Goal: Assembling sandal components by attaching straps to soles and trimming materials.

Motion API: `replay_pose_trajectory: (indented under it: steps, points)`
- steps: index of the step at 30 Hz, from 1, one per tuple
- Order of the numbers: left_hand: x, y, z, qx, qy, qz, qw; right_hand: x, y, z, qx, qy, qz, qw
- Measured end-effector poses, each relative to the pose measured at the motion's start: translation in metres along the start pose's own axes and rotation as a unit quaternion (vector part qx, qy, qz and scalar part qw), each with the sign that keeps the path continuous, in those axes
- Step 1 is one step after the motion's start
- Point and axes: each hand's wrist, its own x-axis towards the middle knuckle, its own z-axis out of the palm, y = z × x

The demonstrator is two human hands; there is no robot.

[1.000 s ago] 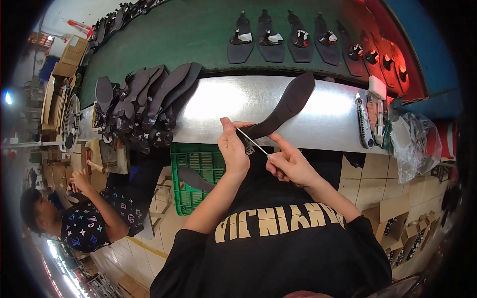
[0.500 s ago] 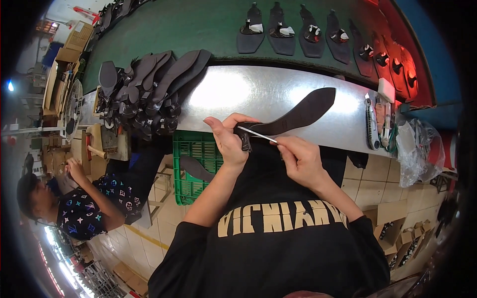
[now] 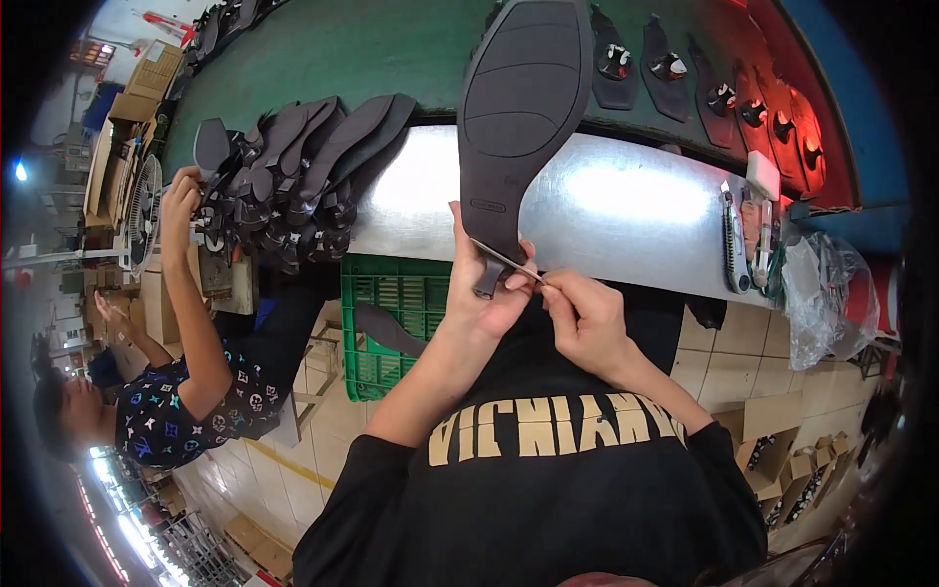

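Observation:
A dark brown sandal (image 3: pixel 521 93) stands nearly upright before me, underside facing me, toe end pointing away over the metal shelf. My left hand (image 3: pixel 474 303) is closed around its heel end, the small block heel by the palm. My right hand (image 3: pixel 587 318) pinches a thin, pale metal-looking rod (image 3: pixel 507 259). That rod lies across the sandal near the heel, its far tip close to my left palm. The sandal hides its own upper side and straps.
A heap of dark sandals (image 3: pixel 303 176) lies left on the metal shelf (image 3: pixel 636 196). More sandals (image 3: pixel 668 73) line the green surface (image 3: pixel 391 49). A utility knife (image 3: pixel 734 240) and plastic bag (image 3: pixel 831 293) are right. A green crate (image 3: pixel 357 367) stands below. A co-worker's hand (image 3: pixel 183 196) reaches the heap.
The sandal has swung from pointing right to standing upright, its sole now towards me. My left hand has turned palm up around the heel. The co-worker's arm has reached toward the heap.

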Motion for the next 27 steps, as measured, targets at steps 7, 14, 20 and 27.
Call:
replay_pose_trajectory:
  steps: [7, 14, 20, 27]
  points:
    - [0.01, 0.002, -0.011, -0.066, -0.045, 0.002, 0.997, -0.001, -0.012, 0.004, 0.014, -0.026, -0.067, 0.997]
    - [0.015, 0.005, 0.007, -0.012, 0.022, 0.035, 0.999, 0.003, -0.018, -0.006, 0.099, -0.058, 0.024, 0.993]
    - [0.008, -0.011, -0.006, 0.117, -0.092, -0.013, 0.989, 0.015, -0.002, -0.002, 0.292, -0.073, 0.142, 0.943]
    - [-0.004, -0.002, -0.004, 0.151, -0.158, 0.015, 0.976, 0.009, 0.003, -0.024, 0.536, -0.117, 0.274, 0.79]
